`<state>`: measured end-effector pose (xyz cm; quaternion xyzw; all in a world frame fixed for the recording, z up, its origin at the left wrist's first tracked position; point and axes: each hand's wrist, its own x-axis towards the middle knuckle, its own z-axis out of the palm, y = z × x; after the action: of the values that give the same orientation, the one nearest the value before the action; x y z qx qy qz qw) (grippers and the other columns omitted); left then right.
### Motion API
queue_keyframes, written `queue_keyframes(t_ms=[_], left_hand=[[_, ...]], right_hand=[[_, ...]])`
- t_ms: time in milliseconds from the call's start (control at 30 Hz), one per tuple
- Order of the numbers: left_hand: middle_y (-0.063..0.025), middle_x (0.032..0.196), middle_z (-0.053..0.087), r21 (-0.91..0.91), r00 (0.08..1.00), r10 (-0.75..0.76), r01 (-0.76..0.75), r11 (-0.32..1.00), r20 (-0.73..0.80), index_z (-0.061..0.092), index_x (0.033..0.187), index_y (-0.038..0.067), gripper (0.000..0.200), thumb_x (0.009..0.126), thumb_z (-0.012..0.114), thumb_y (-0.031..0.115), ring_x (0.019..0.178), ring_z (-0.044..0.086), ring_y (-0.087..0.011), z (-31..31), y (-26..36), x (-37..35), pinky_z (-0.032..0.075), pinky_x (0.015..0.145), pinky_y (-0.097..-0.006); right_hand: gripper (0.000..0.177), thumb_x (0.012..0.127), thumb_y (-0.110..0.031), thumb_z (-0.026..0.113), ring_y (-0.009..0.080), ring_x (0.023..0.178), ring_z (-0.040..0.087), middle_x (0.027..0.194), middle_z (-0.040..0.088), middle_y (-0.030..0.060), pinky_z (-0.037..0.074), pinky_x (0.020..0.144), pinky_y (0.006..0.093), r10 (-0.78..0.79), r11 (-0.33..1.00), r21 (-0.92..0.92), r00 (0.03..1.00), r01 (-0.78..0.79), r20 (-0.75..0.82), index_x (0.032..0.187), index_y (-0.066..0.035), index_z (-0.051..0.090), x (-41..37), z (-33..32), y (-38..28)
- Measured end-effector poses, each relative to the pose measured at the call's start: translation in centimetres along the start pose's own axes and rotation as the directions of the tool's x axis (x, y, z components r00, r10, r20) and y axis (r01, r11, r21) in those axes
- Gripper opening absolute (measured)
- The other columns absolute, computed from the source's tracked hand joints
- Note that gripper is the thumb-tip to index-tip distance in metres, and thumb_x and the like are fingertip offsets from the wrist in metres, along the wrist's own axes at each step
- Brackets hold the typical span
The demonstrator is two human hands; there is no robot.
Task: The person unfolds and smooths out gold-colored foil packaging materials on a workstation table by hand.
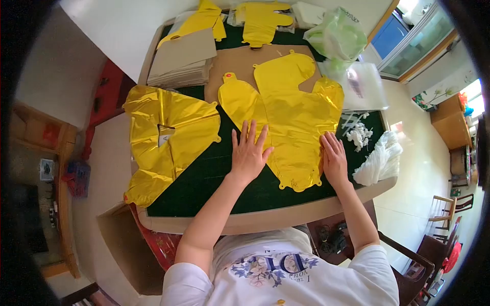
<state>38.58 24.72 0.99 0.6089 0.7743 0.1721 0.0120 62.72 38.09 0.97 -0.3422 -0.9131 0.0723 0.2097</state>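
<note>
Desk (pixel 204 188), green-topped, carries a gold foil shape (pixel 301 115) flat near its middle, partly over a brown board (pixel 229 61). The foil should be light, limp, slick and quick to crease; its rim or small tabs seem the best hold. A second foil piece (pixel 191 135) crowds the left, with a cardboard stack (pixel 184 56) beyond and a green bag (pixel 337 35) far right. Left hand (pixel 247 158), fingers spread, and right hand (pixel 333 159) lie on the middle shape's edges, gripping nothing. A white clump (pixel 360 135) sits near the right.
</note>
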Motion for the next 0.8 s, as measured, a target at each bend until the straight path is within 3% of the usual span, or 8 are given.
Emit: queue_keyframes(t_ms=[233, 367, 467, 600, 700, 733, 800], left_hand=[[-0.0160, 0.150, 0.025, 0.062, 0.998, -0.014, 0.010, 0.998, 0.068, 0.030, 0.144, 0.017, 0.060, 0.094, 0.049, 0.043, 0.140, 0.019, -0.0344, -0.7, -1.8, -1.0, 0.013, 0.110, -0.0598], [-0.0168, 0.147, 0.028, 0.020, 1.000, 0.019, -0.019, 1.000, -0.003, 0.036, 0.141, 0.014, 0.056, 0.093, 0.051, 0.039, 0.139, 0.023, -0.0351, -0.7, -2.1, -1.1, 0.016, 0.110, -0.0589], [-0.0178, 0.144, 0.033, -0.051, 0.991, 0.033, -0.040, 0.998, -0.130, 0.043, 0.135, 0.010, 0.049, 0.092, 0.055, 0.029, 0.137, 0.027, -0.0354, -1.6, -2.9, -1.0, 0.020, 0.109, -0.0573], [-0.0174, 0.139, 0.039, 0.009, 0.963, -0.113, 0.119, 0.993, -0.246, 0.051, 0.127, 0.008, 0.043, 0.086, 0.058, 0.011, 0.133, 0.032, -0.0355, -3.0, -5.4, -0.8, 0.025, 0.108, -0.0551], [-0.0158, 0.138, 0.040, 0.212, 0.987, -0.016, 0.050, 0.976, -0.157, 0.055, 0.123, 0.010, 0.041, 0.083, 0.055, 0.003, 0.131, 0.034, -0.0351, -3.9, -6.8, 0.0, 0.026, 0.107, -0.0538], [-0.0136, 0.133, 0.046, 0.219, 0.976, 0.060, -0.013, 0.976, -0.209, 0.062, 0.112, 0.009, 0.031, 0.083, 0.055, 0.001, 0.130, 0.037, -0.0329, -3.6, -6.9, 0.4, 0.027, 0.107, -0.0523], [-0.0120, 0.127, 0.051, 0.203, 0.968, 0.117, -0.071, 0.977, -0.223, 0.064, 0.104, 0.007, 0.023, 0.083, 0.057, 0.004, 0.127, 0.040, -0.0310, -2.9, -7.6, 0.9, 0.029, 0.106, -0.0517]], right_hand=[[0.036, 0.091, -0.004, 0.048, 0.0295, 0.131, 0.041, 0.136, 0.048, 0.0142, 0.030, 0.109, 0.0451, -0.012, 1.000, 0.015, 1.000, 0.012, 0.010, 0.127, -0.004, 0.053, 0.1, 0.6, -1.2], [0.036, 0.091, -0.004, 0.048, 0.0296, 0.131, 0.040, 0.137, 0.048, 0.0142, 0.029, 0.109, 0.0450, -0.005, 1.000, 0.027, 1.000, 0.005, 0.018, 0.127, -0.004, 0.054, 0.1, 0.5, -1.4], [0.037, 0.091, -0.004, 0.049, 0.0296, 0.131, 0.041, 0.136, 0.048, 0.0142, 0.029, 0.109, 0.0450, -0.005, 1.000, 0.025, 1.000, 0.005, 0.013, 0.127, -0.004, 0.054, 0.1, 0.5, -1.5], [0.037, 0.090, -0.004, 0.050, 0.0306, 0.129, 0.042, 0.134, 0.049, 0.0151, 0.031, 0.108, 0.0460, -0.025, 1.000, 0.000, 1.000, 0.025, 0.001, 0.127, -0.004, 0.053, 0.2, 0.6, -1.5], [0.038, 0.089, -0.003, 0.050, 0.0309, 0.129, 0.042, 0.134, 0.049, 0.0153, 0.031, 0.108, 0.0461, -0.024, 1.000, 0.002, 1.000, 0.024, 0.000, 0.127, -0.004, 0.053, 0.2, 0.7, -1.6], [0.038, 0.089, -0.003, 0.050, 0.0309, 0.129, 0.042, 0.134, 0.049, 0.0153, 0.031, 0.108, 0.0462, -0.023, 1.000, 0.003, 1.000, 0.023, 0.003, 0.127, -0.004, 0.053, 0.2, 0.6, -1.6], [0.038, 0.089, -0.003, 0.050, 0.0311, 0.129, 0.042, 0.134, 0.049, 0.0153, 0.031, 0.108, 0.0466, -0.028, 1.000, 0.004, 1.000, 0.028, 0.004, 0.127, -0.004, 0.053, 0.2, 0.6, -1.6]])
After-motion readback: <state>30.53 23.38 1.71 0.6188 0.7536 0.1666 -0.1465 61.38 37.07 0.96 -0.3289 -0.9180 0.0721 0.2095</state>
